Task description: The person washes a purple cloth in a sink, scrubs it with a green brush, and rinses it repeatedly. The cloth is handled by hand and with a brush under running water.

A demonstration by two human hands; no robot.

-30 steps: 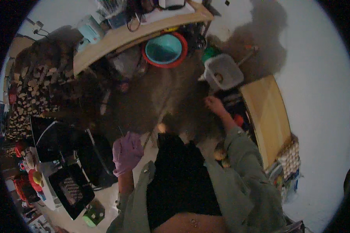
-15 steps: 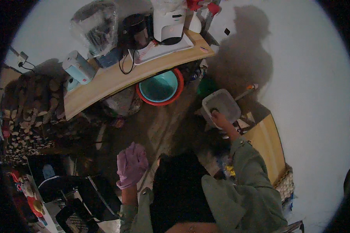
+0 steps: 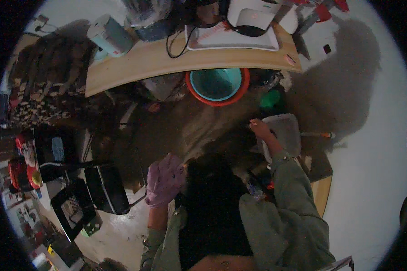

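Downward fisheye view of a person standing over a dim floor. The right hand (image 3: 260, 129), bare and at the end of a grey-green sleeve (image 3: 290, 198), rests on the near left rim of a pale translucent plastic container (image 3: 286, 133) that sits low to the person's right; the fingers curl over the rim, but whether they actually grip it cannot be told. The left hand (image 3: 164, 180), in a lilac glove, is raised in front of the torso with fingers loosely bent and nothing in its hold. Just beyond the container lies a small green object (image 3: 270, 98), and a thin stick-like tool (image 3: 317, 134) lies touching or just beside the container's right side. Farther ahead a teal basin (image 3: 216, 84) is nested inside a red-orange basin (image 3: 191, 86), both partly under the edge of a curved wooden tabletop (image 3: 167, 63). On the tabletop stand a white tray (image 3: 233, 44) carrying a white appliance (image 3: 252, 16), and, to the left, a pale blue cylindrical canister (image 3: 111, 38). A second wooden surface (image 3: 322, 194) shows at the person's right. Black cases (image 3: 106, 187) lie on the floor to the left.
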